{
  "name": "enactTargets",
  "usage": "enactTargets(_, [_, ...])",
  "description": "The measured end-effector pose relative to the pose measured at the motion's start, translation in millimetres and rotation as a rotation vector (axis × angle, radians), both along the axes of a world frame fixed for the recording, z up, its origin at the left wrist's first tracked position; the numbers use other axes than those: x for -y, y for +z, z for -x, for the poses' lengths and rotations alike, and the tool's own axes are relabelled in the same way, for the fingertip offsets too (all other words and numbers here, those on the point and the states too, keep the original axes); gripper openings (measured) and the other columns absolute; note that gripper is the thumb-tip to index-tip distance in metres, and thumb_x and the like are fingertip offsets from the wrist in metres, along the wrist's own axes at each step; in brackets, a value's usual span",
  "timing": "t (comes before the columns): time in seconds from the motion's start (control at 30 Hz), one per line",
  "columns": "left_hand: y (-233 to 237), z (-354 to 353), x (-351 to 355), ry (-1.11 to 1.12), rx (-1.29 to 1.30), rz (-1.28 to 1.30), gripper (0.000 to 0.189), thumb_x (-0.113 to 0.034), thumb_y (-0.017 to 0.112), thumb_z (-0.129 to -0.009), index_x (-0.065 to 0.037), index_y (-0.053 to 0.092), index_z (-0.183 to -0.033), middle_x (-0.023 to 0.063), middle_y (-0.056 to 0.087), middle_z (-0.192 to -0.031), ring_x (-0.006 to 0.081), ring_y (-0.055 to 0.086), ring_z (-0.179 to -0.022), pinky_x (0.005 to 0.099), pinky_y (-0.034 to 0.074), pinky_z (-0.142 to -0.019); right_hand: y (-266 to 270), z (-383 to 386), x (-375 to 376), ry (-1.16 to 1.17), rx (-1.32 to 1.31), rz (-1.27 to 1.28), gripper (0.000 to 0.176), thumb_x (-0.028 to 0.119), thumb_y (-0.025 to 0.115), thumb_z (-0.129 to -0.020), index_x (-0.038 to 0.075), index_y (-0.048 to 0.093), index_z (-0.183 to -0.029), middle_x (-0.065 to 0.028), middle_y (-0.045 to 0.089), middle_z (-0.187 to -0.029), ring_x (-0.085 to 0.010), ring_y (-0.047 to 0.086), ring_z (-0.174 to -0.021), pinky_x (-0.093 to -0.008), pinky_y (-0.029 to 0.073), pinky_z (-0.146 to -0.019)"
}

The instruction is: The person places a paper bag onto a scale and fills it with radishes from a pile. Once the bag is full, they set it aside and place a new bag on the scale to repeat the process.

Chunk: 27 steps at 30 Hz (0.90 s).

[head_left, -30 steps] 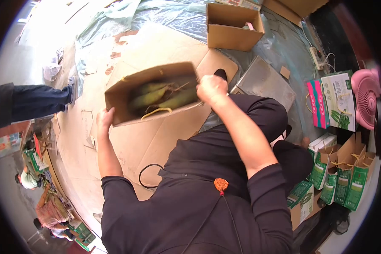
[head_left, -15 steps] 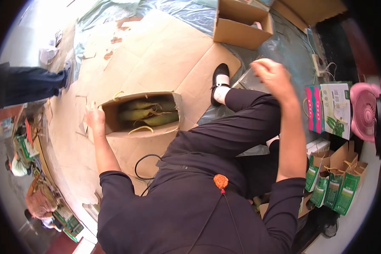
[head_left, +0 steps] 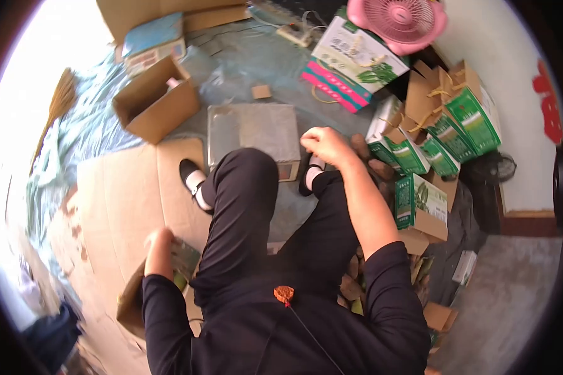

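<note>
My left hand (head_left: 161,239) is at the far edge of a brown carton (head_left: 129,301) beside my leg; the hand is smeared and its fingers do not show clearly. Long green radish-like vegetables (head_left: 180,279) lie in that carton, mostly hidden by my sleeve. My right hand (head_left: 326,145) hovers over my shoe, with fingers loosely bent and nothing visible in them. Close to its right are brown lumps (head_left: 380,169), perhaps root vegetables, and several green-and-white gift boxes (head_left: 406,153) with yellow cord handles.
Between my feet stands a flat grey-topped box (head_left: 253,131). An open brown carton (head_left: 156,103) is on the plastic sheet ahead. A pink fan (head_left: 399,24) rests by a white printed box (head_left: 356,56). A power strip (head_left: 294,35) and cables lie behind; flattened cardboard (head_left: 119,200) covers the left floor.
My view has swung to the right, bringing the gift boxes towards the middle. The radish carton now shows at lower left, partly behind my left arm. My right hand now hangs nearer the gift boxes.
</note>
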<state>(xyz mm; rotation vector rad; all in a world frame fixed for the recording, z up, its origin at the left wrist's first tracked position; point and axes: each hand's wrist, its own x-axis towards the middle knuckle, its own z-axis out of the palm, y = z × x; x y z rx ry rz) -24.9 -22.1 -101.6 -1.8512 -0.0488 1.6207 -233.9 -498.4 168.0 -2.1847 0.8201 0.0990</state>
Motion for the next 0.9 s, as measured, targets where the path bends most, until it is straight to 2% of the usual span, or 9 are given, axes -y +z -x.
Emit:
enactTargets(0.07, [-50.1, 16.7, -42.3, 0.013, -0.148, 0.066, 0.071, -0.060, 0.069, -0.071, -0.018, 0.055, -0.127, 0.0047, 0.051, -0.134, 0.0230, 0.048, -0.122, 0.0447, 0.039, -0.101, 2.3, 0.5, 0.7, -0.003, 0.001, 0.041, 0.027, 0.031, 0.062, -0.079, 0.009, 0.068, -0.092, -0.0128, 0.067, -0.087, -0.0295, 0.064, -0.084, -0.0371, 0.049, -0.075])
enactTargets(0.13, [3.5, 24.9, -22.1, -0.085, -0.124, 0.263, 0.066, -0.055, 0.071, -0.072, -0.013, 0.060, -0.121, 0.0065, 0.056, -0.128, 0.0198, 0.052, -0.119, 0.0392, 0.041, -0.098, 2.7, -2.4, 2.3, 0.005, -0.031, 0.027, 0.027, 0.031, 0.061, -0.079, 0.008, 0.068, -0.093, -0.0135, 0.067, -0.089, -0.0293, 0.064, -0.084, -0.0370, 0.049, -0.075])
enactTargets(0.23, [-36.2, 34.4, -75.9, 0.471, -0.058, 0.195, 0.061, -0.050, 0.074, -0.070, -0.010, 0.064, -0.114, 0.0052, 0.064, -0.116, 0.0203, 0.059, -0.108, 0.0399, 0.046, -0.089, -3.1, -10.0, -1.7, 0.081, 0.022, 0.022, 0.026, 0.026, 0.063, -0.080, 0.006, 0.067, -0.094, -0.0144, 0.067, -0.087, -0.0275, 0.064, -0.082, -0.0357, 0.049, -0.074])
enactTargets(0.33, [0.8, 45.9, -44.7, 0.003, -0.074, 0.333, 0.063, -0.047, 0.080, -0.064, -0.007, 0.066, -0.110, 0.0086, 0.064, -0.115, 0.0209, 0.062, -0.103, 0.0404, 0.049, -0.087, 16.4, -9.5, -7.7, 0.115, -0.050, 0.077, 0.026, 0.025, 0.063, -0.080, 0.004, 0.066, -0.095, -0.0124, 0.067, -0.082, -0.0252, 0.064, -0.078, -0.0349, 0.049, -0.072])
enactTargets(0.47, [-5.9, 80.9, -99.6, 0.205, -0.121, 0.250, 0.064, -0.045, 0.082, -0.060, -0.007, 0.066, -0.109, 0.0106, 0.064, -0.114, 0.0227, 0.062, -0.104, 0.0418, 0.048, -0.089, 5.9, -4.1, -3.9, 0.124, -0.039, 0.045, 0.025, 0.027, 0.064, -0.079, 0.008, 0.067, -0.095, -0.0107, 0.067, -0.081, -0.0236, 0.064, -0.076, -0.0352, 0.049, -0.070])
enactTargets(0.53, [3.3, 109.4, -113.2, -0.005, -0.047, 0.436, 0.064, -0.044, 0.083, -0.057, -0.007, 0.067, -0.108, 0.0119, 0.064, -0.113, 0.0266, 0.061, -0.106, 0.0415, 0.047, -0.092, 8.5, -4.6, -5.8, 0.111, -0.087, 0.081, 0.023, 0.022, 0.063, -0.081, 0.005, 0.066, -0.097, -0.0053, 0.064, -0.073, -0.0145, 0.059, -0.067, -0.0297, 0.047, -0.062])
enactTargets(0.63, [5.4, 159.5, -182.9, 0.139, -0.059, 0.562, 0.081, -0.038, 0.081, -0.060, -0.008, 0.049, -0.128, 0.0164, 0.054, -0.127, 0.0316, 0.052, -0.118, 0.0435, 0.045, -0.096, 0.3, 2.2, -2.9, 0.136, -0.046, 0.105, 0.025, 0.024, 0.063, -0.080, 0.007, 0.066, -0.098, -0.0103, 0.067, -0.083, -0.0218, 0.064, -0.079, -0.0343, 0.049, -0.071])
enactTargets(0.77, [96.9, 213.7, -165.0, -0.294, -0.092, 0.450, 0.065, -0.032, 0.079, -0.063, -0.009, 0.058, -0.120, 0.0187, 0.059, -0.118, 0.0340, 0.055, -0.113, 0.0470, 0.046, -0.090, -4.1, -2.5, -5.6, 0.160, -0.048, 0.173, 0.026, 0.028, 0.061, -0.080, 0.009, 0.066, -0.096, -0.0139, 0.067, -0.092, -0.0306, 0.063, -0.088, -0.0395, 0.049, -0.076])
enactTargets(0.9, [69.6, 192.1, -152.5, -0.312, 0.032, 0.570, 0.063, -0.031, 0.079, -0.064, -0.009, 0.058, -0.119, 0.0183, 0.061, -0.115, 0.0331, 0.057, -0.110, 0.0460, 0.047, -0.088, 3.5, -8.3, -15.6, 0.159, -0.076, 0.206, 0.025, 0.028, 0.061, -0.079, 0.011, 0.067, -0.097, -0.0129, 0.067, -0.092, -0.0301, 0.063, -0.091, -0.0416, 0.049, -0.078])
